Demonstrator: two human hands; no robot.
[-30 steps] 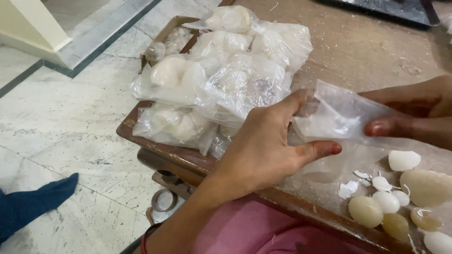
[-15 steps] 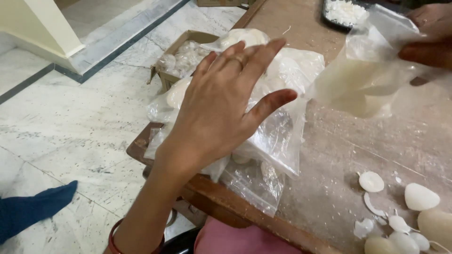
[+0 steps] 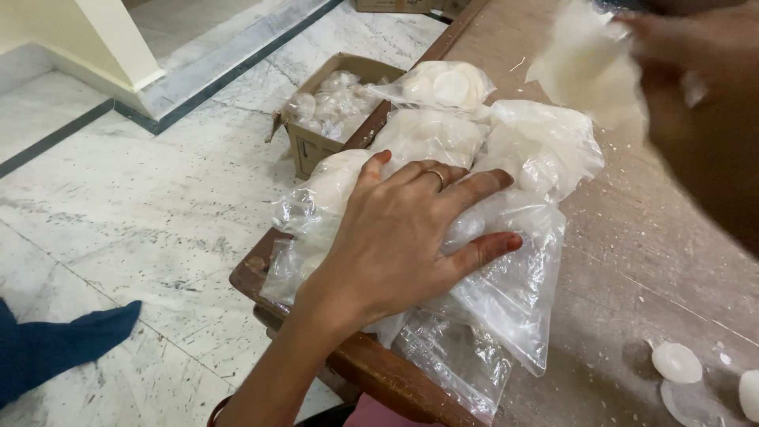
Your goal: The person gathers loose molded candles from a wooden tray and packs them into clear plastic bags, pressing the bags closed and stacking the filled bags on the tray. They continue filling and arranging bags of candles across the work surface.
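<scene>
You sit at a dusty brown wooden table beside a pale marble floor. Nearest you, white round discs lie loose on the table at the lower right. Your left hand lies flat with fingers spread on a heap of clear plastic bags filled with white pieces at the table's edge, its grip open, pressing rather than clasping. Higher up, your right hand is blurred and holds a cloudy plastic bag above the table, closed on it. Farthest off, a cardboard box with more filled bags stands on the floor against the table.
</scene>
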